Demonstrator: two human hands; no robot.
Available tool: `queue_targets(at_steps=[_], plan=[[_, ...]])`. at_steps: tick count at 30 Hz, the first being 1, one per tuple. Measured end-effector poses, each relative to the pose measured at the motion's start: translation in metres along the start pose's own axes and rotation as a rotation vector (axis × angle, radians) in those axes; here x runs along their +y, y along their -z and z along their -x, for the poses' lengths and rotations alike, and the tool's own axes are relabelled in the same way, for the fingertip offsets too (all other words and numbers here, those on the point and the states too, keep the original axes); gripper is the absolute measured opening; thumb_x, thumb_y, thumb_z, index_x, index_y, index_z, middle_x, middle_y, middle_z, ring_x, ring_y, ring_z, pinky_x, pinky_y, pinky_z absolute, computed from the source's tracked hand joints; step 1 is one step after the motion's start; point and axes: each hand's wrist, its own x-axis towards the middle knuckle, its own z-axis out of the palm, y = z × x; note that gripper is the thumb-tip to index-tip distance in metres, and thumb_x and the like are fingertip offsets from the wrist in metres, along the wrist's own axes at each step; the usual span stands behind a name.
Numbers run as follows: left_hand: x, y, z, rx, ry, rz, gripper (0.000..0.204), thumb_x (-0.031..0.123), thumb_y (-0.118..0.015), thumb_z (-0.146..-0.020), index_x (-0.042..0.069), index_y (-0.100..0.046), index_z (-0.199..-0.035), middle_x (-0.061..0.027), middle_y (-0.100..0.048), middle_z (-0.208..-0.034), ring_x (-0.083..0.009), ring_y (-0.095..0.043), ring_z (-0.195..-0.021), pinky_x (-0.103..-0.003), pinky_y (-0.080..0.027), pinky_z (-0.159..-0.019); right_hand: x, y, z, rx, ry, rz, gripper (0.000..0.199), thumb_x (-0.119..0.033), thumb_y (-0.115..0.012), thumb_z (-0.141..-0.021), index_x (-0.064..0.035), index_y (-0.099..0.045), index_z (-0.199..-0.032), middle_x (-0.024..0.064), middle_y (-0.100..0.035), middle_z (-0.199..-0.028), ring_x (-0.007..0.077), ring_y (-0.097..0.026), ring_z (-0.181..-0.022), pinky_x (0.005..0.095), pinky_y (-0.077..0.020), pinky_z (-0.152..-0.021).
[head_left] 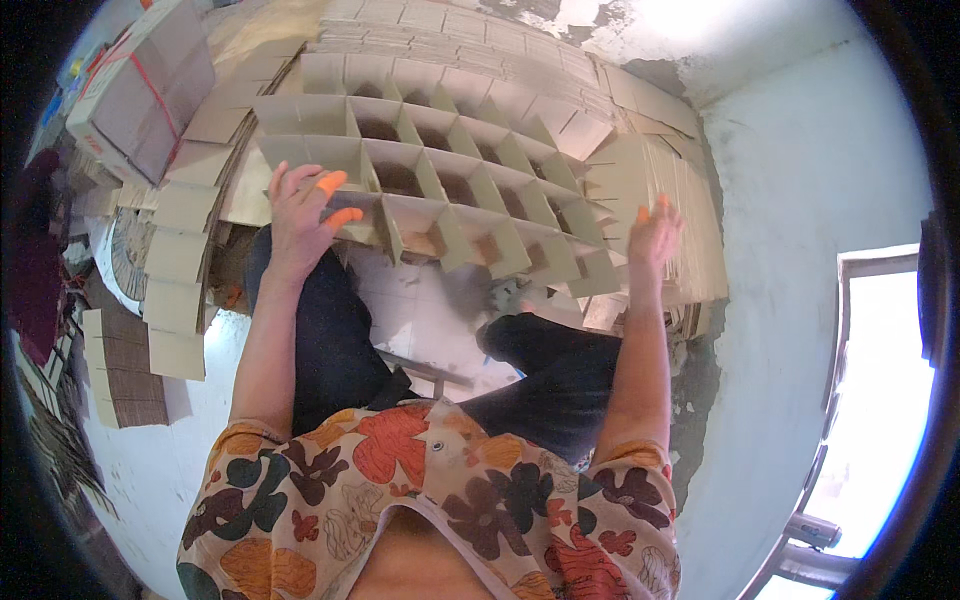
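Note:
A cardboard divider grid (450, 225), its strips slotted across each other into open cells, stands in front of me. My left hand (298, 215) is at the grid's left end, fingers spread, with a gap between thumb and forefinger. Orange finger covers sit on those two fingers. Beyond the right end of the grid is my right hand (655, 237), its fingers raised and loosely apart, also with orange covers on the tips. Nothing shows in either hand. Whether the left fingertips brush the cardboard, I cannot tell.
Flat slotted cardboard strips (690, 230) are stacked at the right, with more piles behind the grid. A carton (145, 90) tied with red string stands at the far left. Further strips (178, 285) hang below it. A pale wall (790, 190) rises on the right.

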Motion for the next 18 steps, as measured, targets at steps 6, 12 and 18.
queue_targets(at_steps=[6, 12, 18], plan=[[-0.006, -0.003, 0.002, 0.038, 0.043, -0.058, 0.046, 0.027, -0.08, -0.06, 0.009, -0.063, -0.099, -0.0046, -0.061, -0.096, -0.0218, -0.053, -0.1, -0.049, -0.032, -0.099, 0.05, -0.021, 0.019, -0.411, -0.138, 0.129, 0.042, -0.029, -0.07, -0.075, -0.0043, -0.054, -0.105, 0.0173, -0.056, -0.107, 0.0336, -0.051, -0.104, 0.0444, -0.046, -0.08], [-0.002, -0.003, -0.001, 0.043, 0.058, -0.071, 0.045, 0.028, -0.08, -0.061, 0.009, -0.063, -0.098, -0.0047, -0.06, -0.095, -0.0219, -0.054, -0.098, -0.047, -0.033, -0.098, 0.074, -0.042, 0.024, -0.314, -0.133, -0.021, 0.041, -0.028, -0.074, -0.071, -0.0035, -0.055, -0.097, 0.0188, -0.061, -0.093, 0.0366, -0.058, -0.089, 0.0452, -0.0458, -0.075], [0.002, 0.0, -0.003, 0.083, 0.069, -0.081, 0.043, 0.027, -0.08, -0.061, 0.009, -0.064, -0.096, -0.0041, -0.062, -0.094, -0.0219, -0.054, -0.098, -0.041, -0.036, -0.092, 0.064, -0.004, 0.012, -0.134, -0.415, -0.221, 0.032, -0.022, -0.067, -0.078, -0.003, -0.052, -0.098, 0.0207, -0.062, -0.093, 0.0393, -0.058, -0.087, 0.0452, -0.0447, -0.071]])
